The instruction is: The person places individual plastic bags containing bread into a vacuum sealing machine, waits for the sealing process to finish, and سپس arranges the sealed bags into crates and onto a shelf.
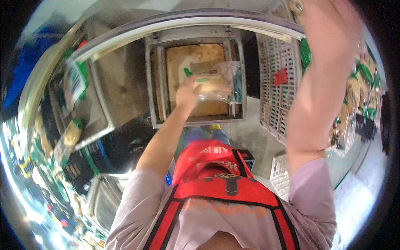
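Note:
My left hand (187, 93) grips one end of a clear plastic bag (212, 89) with a pale yellow item inside and green marks on it. The bag is over a brown, worn board or sheet (200, 112) inside a metal-framed opening (197, 122). A small green piece (187, 72) sticks up beside my fingers. My right arm stretches up past the white crate, and my right hand (334, 14) is blurred and partly cut off at the top edge. Whether its fingers hold anything cannot be seen. Wrapped goods (295, 9) lie near it.
A white slatted plastic crate (278, 93) with a red tag (280, 77) stands right of the opening. Bagged pale goods (353, 90) are heaped farther right. At left are another metal frame (103, 100) and a wrapped pack (72, 134). A pale rail (193, 23) curves across the top.

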A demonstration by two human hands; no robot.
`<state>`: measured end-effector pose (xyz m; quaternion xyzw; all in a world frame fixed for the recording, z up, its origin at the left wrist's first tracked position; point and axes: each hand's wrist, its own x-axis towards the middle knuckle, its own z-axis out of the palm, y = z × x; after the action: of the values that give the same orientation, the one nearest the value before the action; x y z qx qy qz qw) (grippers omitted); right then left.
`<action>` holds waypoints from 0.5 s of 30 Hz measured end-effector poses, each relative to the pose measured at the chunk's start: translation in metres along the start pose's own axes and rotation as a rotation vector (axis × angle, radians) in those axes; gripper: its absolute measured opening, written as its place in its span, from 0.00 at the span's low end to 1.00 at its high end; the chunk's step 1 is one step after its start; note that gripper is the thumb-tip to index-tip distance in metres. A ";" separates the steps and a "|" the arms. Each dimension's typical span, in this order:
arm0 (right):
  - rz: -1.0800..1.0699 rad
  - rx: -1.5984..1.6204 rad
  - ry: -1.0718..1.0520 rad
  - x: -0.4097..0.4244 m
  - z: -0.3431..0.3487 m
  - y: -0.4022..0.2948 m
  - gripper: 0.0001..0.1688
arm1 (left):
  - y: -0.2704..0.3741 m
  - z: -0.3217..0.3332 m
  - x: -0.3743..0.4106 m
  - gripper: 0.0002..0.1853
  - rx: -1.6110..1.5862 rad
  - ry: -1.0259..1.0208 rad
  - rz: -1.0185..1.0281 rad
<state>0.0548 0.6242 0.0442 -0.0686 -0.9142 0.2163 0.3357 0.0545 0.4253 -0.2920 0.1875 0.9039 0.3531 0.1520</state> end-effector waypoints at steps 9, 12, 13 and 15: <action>0.013 0.130 -1.211 0.011 0.120 0.003 0.47 | -0.066 -0.023 -0.253 0.16 -0.096 0.176 -0.386; 0.204 0.278 -1.148 -0.055 0.127 -0.012 0.41 | -0.080 -0.015 -0.319 0.16 -0.142 0.188 -0.577; 0.162 0.293 -1.090 -0.078 0.141 0.018 0.44 | -0.079 -0.014 -0.334 0.16 -0.179 0.216 -0.619; 0.304 0.241 -0.937 -0.135 0.151 0.026 0.40 | -0.082 -0.020 -0.363 0.16 -0.229 0.304 -0.636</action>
<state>0.0607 0.5583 -0.1491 -0.0574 -0.9148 0.3744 -0.1403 0.3482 0.1952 -0.2833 -0.1755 0.8840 0.4108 0.1380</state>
